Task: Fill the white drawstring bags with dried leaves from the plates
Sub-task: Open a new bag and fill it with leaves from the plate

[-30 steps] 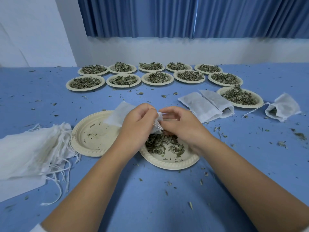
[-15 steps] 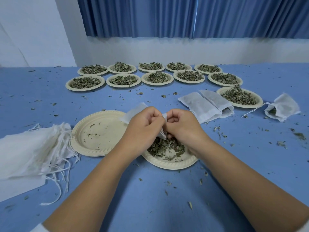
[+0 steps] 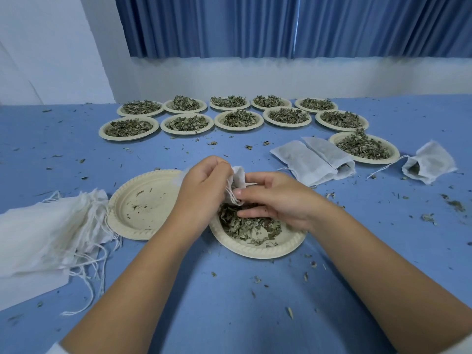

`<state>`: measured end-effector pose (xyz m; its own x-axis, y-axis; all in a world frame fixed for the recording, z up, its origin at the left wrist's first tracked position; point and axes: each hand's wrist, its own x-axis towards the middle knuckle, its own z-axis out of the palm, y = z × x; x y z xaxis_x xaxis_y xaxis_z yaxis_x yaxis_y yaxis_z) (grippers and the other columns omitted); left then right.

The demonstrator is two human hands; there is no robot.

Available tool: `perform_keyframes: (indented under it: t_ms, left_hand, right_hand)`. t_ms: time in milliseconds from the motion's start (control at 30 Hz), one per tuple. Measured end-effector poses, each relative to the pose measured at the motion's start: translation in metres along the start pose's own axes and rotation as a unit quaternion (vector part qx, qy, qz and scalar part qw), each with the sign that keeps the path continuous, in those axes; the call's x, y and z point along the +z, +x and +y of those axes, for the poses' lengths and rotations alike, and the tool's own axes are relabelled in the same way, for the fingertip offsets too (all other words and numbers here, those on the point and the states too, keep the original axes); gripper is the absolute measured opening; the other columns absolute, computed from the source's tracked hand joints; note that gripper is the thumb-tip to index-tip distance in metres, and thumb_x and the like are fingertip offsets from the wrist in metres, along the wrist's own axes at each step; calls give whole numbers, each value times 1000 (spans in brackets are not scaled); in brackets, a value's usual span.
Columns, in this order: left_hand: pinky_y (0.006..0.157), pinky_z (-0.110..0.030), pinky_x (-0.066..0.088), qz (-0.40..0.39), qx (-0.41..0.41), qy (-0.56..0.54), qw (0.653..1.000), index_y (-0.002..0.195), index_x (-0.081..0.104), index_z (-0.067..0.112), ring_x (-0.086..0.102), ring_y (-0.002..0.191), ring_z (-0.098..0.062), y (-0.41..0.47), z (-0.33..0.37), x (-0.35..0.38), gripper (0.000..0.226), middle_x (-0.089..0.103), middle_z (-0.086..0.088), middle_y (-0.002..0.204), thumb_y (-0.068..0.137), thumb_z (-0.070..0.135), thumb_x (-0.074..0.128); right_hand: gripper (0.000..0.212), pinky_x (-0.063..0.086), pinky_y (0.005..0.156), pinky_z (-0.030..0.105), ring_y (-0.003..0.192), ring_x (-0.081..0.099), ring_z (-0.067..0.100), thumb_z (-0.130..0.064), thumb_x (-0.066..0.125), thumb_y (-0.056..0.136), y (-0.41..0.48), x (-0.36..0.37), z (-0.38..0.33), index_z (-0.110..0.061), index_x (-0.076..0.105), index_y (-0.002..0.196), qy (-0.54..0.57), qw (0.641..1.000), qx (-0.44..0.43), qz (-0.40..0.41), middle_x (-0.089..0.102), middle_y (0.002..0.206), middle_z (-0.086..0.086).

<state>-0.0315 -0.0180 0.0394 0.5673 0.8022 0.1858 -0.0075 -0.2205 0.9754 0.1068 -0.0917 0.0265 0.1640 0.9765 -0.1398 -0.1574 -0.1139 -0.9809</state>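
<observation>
**Bag held over the near plate of leaves**

A pile of empty bags is lying far left, touching an empty plate. The left hand is gripping the white drawstring bag in curled fingers above the plate of dried leaves. The right hand is touching the bag's mouth. Whether it is pinching is unclear. Filled bags are lying further right.

This looks like a plain workroom set up for packing by hand: a wide blue surface strewn with crumbs, rows of paper plates heaped with dried leaves, stacked white bags, pleated blue curtains and a bare white wall.
</observation>
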Motion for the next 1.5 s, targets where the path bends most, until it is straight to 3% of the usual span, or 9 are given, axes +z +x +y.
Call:
perform_keyframes:
  t_ms: [167,467,667,800,933,1033,1133,1233,1500]
  left_hand:
    - [37,-10,30,-54,-5,-37,998,66,45,12,33,35,-1,-5,5,4,28,36,13,45,91,2,41]
    - [40,-14,27,-44,17,16,999,67,48,16,31,38,-2,-3,1,5,26,36,16,45,91,8,44]
    - [50,-22,30,-16,18,34,999,68,52,13,38,52,-8,-3,-1,6,23,43,8,56,91,12,47]
    - [41,-14,27,-83,12,32,996,63,52,21,34,41,-1,-6,0,8,25,44,13,50,86,14,49]
    - [41,-13,26,-149,4,36,988,63,50,21,32,42,-2,-10,-2,16,20,37,15,49,82,16,47]
    - [46,-20,27,-105,8,44,993,70,54,17,36,48,-5,-9,-3,15,14,43,12,54,82,22,50]
    - [50,-26,26,-39,6,52,998,65,48,19,32,46,-5,-3,-2,8,26,37,14,51,90,14,47]
    - [50,-27,25,-17,-11,31,999,56,45,24,30,44,-5,0,-2,4,35,35,14,49,90,14,46]
    - [38,-9,30,-107,-7,7,994,69,52,14,37,38,2,-9,0,15,26,42,18,44,92,5,44]
  right_hand:
    - [32,58,73,25,96,72,22,0,71,83,0,-2,2,-6,66,114,23,1000,-3,-14,74,99,14]
    - [13,55,63,16,72,71,10,1,72,83,1,-2,2,-9,71,90,6,999,-40,31,74,78,2]
    - [11,55,62,16,70,71,9,-1,69,86,0,-1,-1,-9,71,92,-3,998,-49,46,74,78,1]
    - [20,53,60,20,67,65,11,5,68,82,1,3,4,-14,71,86,-91,986,-82,113,71,73,0]
    - [31,46,58,19,60,57,1,4,65,76,2,5,6,-26,66,70,-263,935,-114,209,64,62,-15]
    - [21,51,65,27,67,62,9,2,67,78,1,4,5,-20,70,80,-224,949,-113,192,69,71,-6]
    - [16,54,63,20,74,69,12,-1,66,85,2,0,0,-10,72,97,-86,989,-63,100,73,81,1]
    - [24,55,65,17,79,70,13,0,64,89,2,-4,-3,-10,69,111,-56,994,-40,79,75,91,2]
    - [24,51,57,22,62,60,8,4,67,81,0,1,2,-19,70,87,-180,963,-103,172,69,71,-4]
